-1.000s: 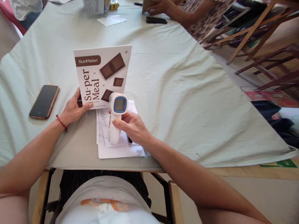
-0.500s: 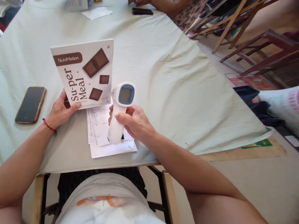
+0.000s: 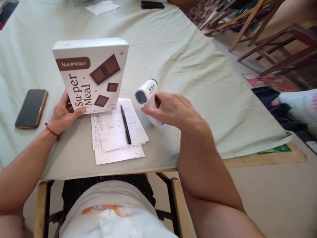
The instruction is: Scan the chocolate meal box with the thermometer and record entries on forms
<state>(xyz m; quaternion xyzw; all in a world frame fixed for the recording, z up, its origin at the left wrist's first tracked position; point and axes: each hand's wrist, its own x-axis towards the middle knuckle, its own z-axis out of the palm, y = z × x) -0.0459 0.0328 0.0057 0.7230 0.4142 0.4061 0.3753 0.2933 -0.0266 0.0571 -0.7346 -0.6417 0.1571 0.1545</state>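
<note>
On the desk (image 3: 193, 76), a pen (image 3: 125, 124) lies on papers (image 3: 116, 132) between the hands. The left hand (image 3: 64, 114) grips the upright box (image 3: 91, 74); the right hand (image 3: 173, 109), wrapped round the thermometer (image 3: 146, 92), has swung it rightward, uncovering the pen. A phone (image 3: 31, 107) lies left.

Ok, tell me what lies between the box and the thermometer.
In the head view, bare green tablecloth separates the box from the thermometer; papers and pen lie just below.

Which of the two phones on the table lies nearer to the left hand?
The phone with the brown case, left of the left hand beside the box. The black phone lies at the table's far end.
</note>
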